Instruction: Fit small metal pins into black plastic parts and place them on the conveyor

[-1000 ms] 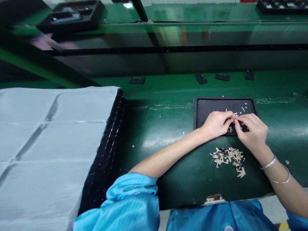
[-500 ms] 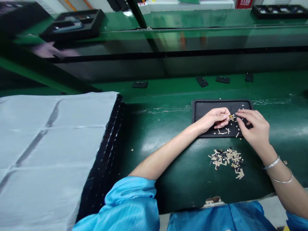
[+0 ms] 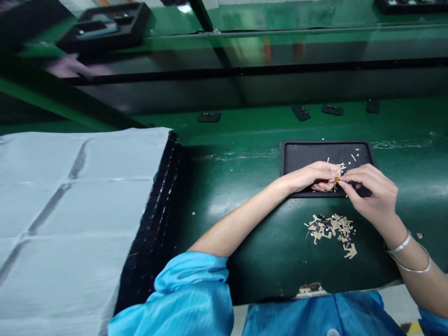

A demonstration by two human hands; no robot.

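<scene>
My left hand [image 3: 313, 176] and my right hand [image 3: 371, 191] meet fingertip to fingertip over the near edge of a shallow black tray [image 3: 301, 154]. Both pinch one tiny yellowish part [image 3: 336, 179] between them. A few small pale scraps lie loose in the tray near my fingers. In front of the tray, on the green bench top, sits a heap of small beige and dark offcuts [image 3: 332, 228]. Silver bangles circle my right wrist.
A tall stack of black trays [image 3: 157, 210] covered by a grey-white sheet [image 3: 70, 205] fills the left. Small black parts [image 3: 209, 116] lie along the far green ledge. Another black tray [image 3: 105, 25] sits on the upper shelf.
My hands parted slightly half a second ago, then came back together, pinching the small part nearer the tray's front edge.
</scene>
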